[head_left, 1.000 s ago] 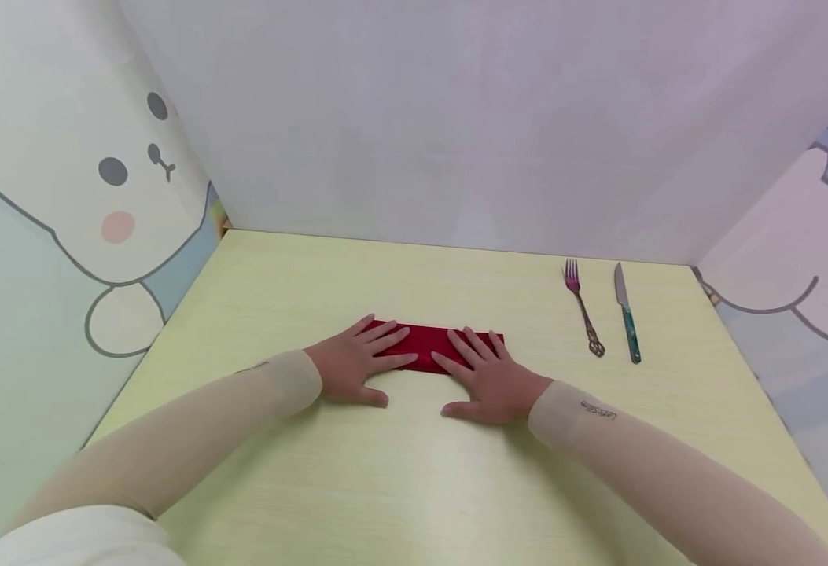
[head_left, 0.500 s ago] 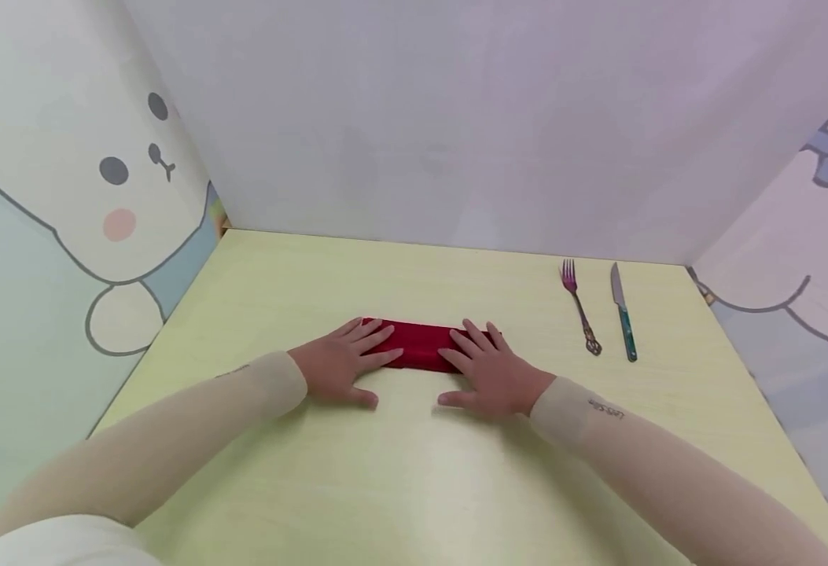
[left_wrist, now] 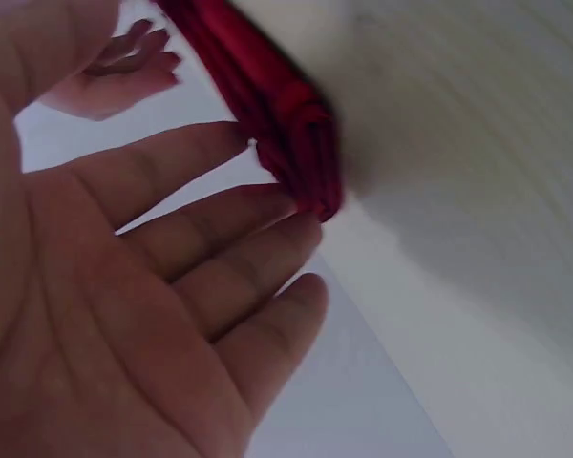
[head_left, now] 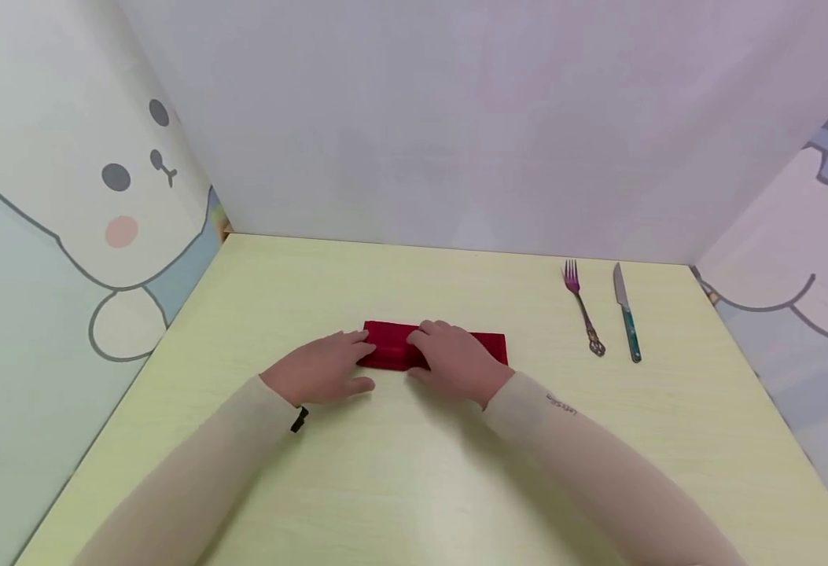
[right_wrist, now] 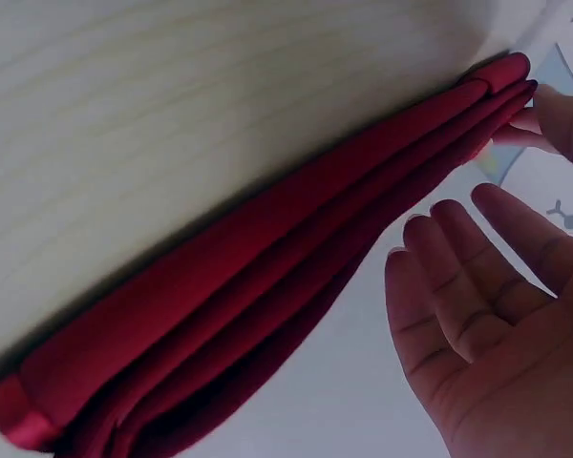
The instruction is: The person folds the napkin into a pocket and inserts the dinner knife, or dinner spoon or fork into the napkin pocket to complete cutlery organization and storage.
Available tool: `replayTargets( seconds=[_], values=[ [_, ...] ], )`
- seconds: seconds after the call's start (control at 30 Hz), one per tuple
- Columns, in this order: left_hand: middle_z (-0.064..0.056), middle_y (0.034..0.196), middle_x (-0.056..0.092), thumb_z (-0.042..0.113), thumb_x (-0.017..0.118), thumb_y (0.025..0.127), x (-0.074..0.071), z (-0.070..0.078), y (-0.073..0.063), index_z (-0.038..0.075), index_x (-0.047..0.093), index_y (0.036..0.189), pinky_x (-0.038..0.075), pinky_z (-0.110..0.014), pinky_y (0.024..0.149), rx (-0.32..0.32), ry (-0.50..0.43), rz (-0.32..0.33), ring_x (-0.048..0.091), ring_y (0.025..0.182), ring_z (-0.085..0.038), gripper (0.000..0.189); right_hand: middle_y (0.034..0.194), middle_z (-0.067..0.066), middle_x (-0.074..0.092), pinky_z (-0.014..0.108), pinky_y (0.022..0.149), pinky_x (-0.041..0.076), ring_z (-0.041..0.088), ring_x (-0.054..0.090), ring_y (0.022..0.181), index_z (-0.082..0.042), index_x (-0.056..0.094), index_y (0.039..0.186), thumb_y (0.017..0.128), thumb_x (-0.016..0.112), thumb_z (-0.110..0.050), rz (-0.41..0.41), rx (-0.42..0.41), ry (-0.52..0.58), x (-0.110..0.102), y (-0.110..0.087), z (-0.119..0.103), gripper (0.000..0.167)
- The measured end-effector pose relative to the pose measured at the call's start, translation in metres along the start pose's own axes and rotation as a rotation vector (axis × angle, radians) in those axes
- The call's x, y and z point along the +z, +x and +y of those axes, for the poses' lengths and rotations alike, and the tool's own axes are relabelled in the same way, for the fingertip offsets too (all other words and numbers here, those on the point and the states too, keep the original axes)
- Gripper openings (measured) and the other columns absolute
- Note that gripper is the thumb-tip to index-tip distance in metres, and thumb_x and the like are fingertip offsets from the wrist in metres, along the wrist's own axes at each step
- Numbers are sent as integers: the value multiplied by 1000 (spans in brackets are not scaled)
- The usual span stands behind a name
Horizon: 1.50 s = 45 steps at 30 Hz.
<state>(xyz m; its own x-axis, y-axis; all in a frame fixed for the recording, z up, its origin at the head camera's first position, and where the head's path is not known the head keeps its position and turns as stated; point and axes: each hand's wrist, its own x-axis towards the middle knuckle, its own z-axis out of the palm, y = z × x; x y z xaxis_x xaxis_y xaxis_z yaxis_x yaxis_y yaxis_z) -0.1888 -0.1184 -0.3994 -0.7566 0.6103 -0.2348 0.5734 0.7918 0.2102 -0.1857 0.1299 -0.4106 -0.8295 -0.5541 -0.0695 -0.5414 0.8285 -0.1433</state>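
Observation:
A dark red cloth, folded in layers into a long narrow strip, lies on the table in the head view. My left hand is at its left end, thumb spread away. In the left wrist view those fingers are loosely extended, fingertips right at the layered end of the cloth. Over the strip's middle is my right hand, fingers slightly bent, hiding part of it. The right wrist view has the right fingers relaxed over the cloth, a gap showing between them and its folds.
To the right lie a fork and a knife with a green handle, side by side. The pale wooden table ends at a light curtain behind and printed curtains at both sides.
Both hands lay spread flat on the cloth's ends. The right hand has moved left to the middle with fingers drawn in. The left has pulled back slightly toward the left end.

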Motion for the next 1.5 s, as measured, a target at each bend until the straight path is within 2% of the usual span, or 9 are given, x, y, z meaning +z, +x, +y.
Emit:
replayTargets(
  seconds=[0.13, 0.37, 0.6, 0.9, 1.03, 1.17, 1.37, 1.43, 1.5],
  values=[
    [-15, 155, 48, 42, 69, 98, -1, 8, -1, 3, 56, 146, 41, -48, 114, -48, -85, 11, 46, 142, -34, 64, 115, 0, 63, 31, 93, 53, 17, 60, 104, -15, 66, 128, 96, 75, -35, 5, 17, 39, 6, 15, -5, 39],
    [-9, 146, 55, 40, 69, 98, 3, 9, -1, 6, 62, 138, 45, -46, 109, -62, -171, 28, 54, 133, -29, 53, 110, -2, 61, 30, 88, 53, 16, 58, 98, -16, 68, 123, 95, 76, -36, -37, 31, 67, 11, 27, -7, 35],
    [-10, 148, 55, 39, 69, 98, 6, 7, -1, 6, 61, 140, 45, -48, 109, -92, -209, 30, 53, 135, -31, 54, 107, -5, 59, 28, 86, 50, 12, 57, 95, -19, 70, 124, 97, 74, -35, -78, 78, 243, 10, 33, -1, 32],
    [-8, 141, 59, 37, 70, 98, 10, 3, 1, 6, 64, 135, 46, -46, 107, -54, -220, 77, 56, 130, -28, 48, 97, -3, 58, 27, 81, 51, 15, 56, 89, -16, 68, 107, 94, 74, -19, -66, -42, 7, 12, 44, -12, 14],
    [-4, 133, 62, 36, 70, 98, 12, 0, 2, 8, 66, 131, 49, -42, 103, -44, -223, 104, 59, 122, -24, 44, 93, -2, 58, 27, 78, 51, 16, 56, 85, -16, 66, 100, 95, 71, -17, -42, -37, -12, 14, 48, -19, 6],
    [-2, 117, 65, 33, 72, 98, 13, -3, 4, 9, 67, 124, 53, -40, 91, -64, -283, 153, 62, 104, -21, 36, 92, -2, 60, 27, 79, 51, 16, 58, 84, -17, 66, 101, 99, 66, -17, -26, 6, 95, 13, 49, -18, 2],
    [0, 98, 64, 32, 69, 99, 8, -6, 7, 14, 67, 102, 52, -38, 80, -147, -342, 321, 59, 87, -18, 18, 94, -3, 63, 32, 85, 49, 17, 57, 88, -17, 66, 109, 106, 57, -22, -55, 134, 394, 7, 53, 0, 11],
    [1, 90, 61, 27, 70, 99, 5, -4, 11, 15, 66, 94, 51, -36, 76, -117, -328, 319, 58, 81, -18, 14, 96, -2, 64, 33, 86, 48, 18, 57, 91, -16, 66, 110, 107, 57, -24, -71, 168, 454, 6, 55, 6, 13],
    [1, 93, 64, 20, 71, 98, 3, -1, 16, 13, 70, 97, 54, -36, 80, -51, -256, 290, 61, 85, -18, 8, 98, -1, 64, 34, 87, 48, 19, 58, 92, -15, 65, 110, 107, 57, -24, -83, 185, 482, 6, 57, 11, 13]
  ],
)
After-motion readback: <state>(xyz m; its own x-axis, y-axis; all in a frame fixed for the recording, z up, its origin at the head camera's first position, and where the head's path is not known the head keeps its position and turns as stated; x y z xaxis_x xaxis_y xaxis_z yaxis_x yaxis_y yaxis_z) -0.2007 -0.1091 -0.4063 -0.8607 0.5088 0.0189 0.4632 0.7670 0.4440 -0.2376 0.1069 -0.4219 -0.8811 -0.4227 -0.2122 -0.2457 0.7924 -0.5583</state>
